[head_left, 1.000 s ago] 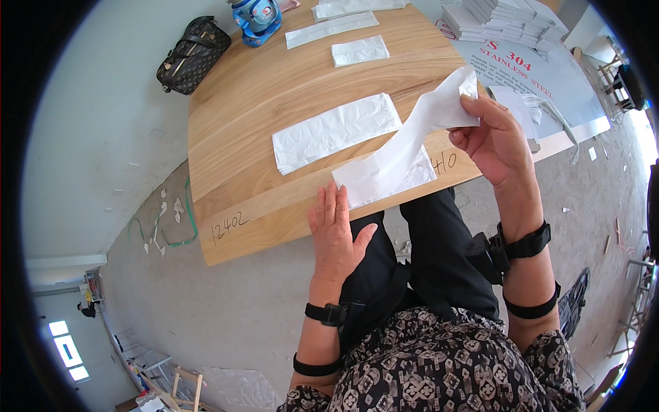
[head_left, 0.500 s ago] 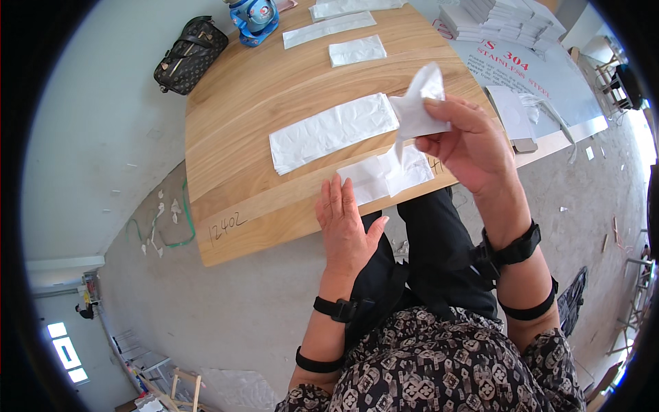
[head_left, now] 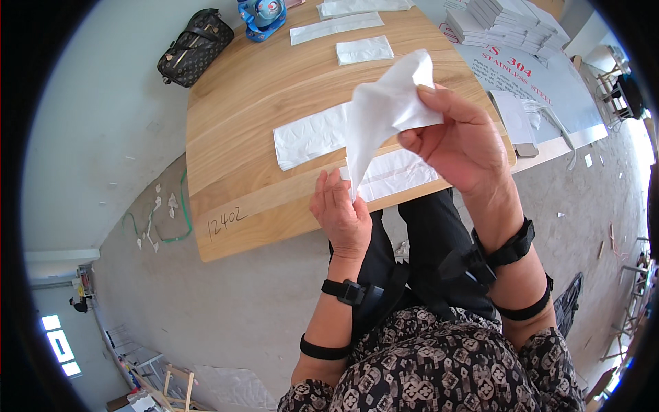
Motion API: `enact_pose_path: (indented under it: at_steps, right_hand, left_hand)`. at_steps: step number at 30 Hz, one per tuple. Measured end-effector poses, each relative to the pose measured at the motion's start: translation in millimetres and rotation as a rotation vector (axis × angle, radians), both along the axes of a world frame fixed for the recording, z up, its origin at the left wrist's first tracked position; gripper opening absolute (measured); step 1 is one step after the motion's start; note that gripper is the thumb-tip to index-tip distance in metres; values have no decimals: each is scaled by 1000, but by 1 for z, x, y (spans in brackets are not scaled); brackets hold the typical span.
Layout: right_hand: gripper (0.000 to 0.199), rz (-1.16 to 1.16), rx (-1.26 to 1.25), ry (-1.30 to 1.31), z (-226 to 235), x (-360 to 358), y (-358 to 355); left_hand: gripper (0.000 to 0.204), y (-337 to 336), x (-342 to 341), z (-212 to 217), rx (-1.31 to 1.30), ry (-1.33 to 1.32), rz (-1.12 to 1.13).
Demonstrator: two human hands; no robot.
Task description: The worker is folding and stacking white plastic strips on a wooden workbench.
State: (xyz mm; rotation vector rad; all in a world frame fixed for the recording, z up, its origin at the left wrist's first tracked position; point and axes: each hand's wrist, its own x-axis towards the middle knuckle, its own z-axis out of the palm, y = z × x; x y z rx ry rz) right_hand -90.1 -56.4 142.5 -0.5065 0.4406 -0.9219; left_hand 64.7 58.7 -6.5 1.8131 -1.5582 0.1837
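Thin white bag (head_left: 384,113) crinkly plastic; table (head_left: 274,75) matt wood

A dark handbag (head_left: 194,47) and blue toy (head_left: 261,15) sit on the wooden table (head_left: 240,137).

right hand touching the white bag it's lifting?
Touching. The head view shows the right hand pinching the white bag's upper edge between thumb and fingers, above the wooden table.

White printed sign (head_left: 542,82) beyond table's right
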Motion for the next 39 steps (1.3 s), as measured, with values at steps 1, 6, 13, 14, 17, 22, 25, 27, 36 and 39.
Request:
enact_pose_path:
  at_steps: [1, 6, 13, 14, 17, 22, 25, 27, 36, 39]
  right_hand:
    - [18, 1, 1, 1, -6, -6, -2]
    - [18, -162, -18, 237, -38, -46, -14]
    - [21, -163, -65, 434, -63, -79, -19]
    - [21, -121, -121, 524, -67, -80, -19]
    - [22, -161, -130, 621, -76, -85, -19]
    - [20, -190, -106, 753, -94, -101, -25]
    - [18, -191, -100, 857, -101, -101, -24]
    - [17, -202, -101, 905, -105, -103, -23]
    - [15, -258, -160, 845, -113, -107, -24]
    - [15, -282, -167, 878, -121, -115, -28]
  left_hand:
    - [47, 0, 2, -2, 1, 1, 1]
    - [20, 0, 2, 3, -70, -36, 42]
    - [19, -4, 3, 4, -220, 66, 98]
    - [18, -4, 3, 4, -209, 43, 99]
    - [18, -4, 8, 2, -190, 12, 94]
    - [21, -4, 12, 5, -65, -123, 32]
    - [28, -5, 11, 5, -40, -238, -8]
    - [23, -5, 11, 7, 22, -298, -36]
    - [28, -6, 5, 9, 187, -322, 10]
    - [27, -8, 1, 12, 178, -328, 3]
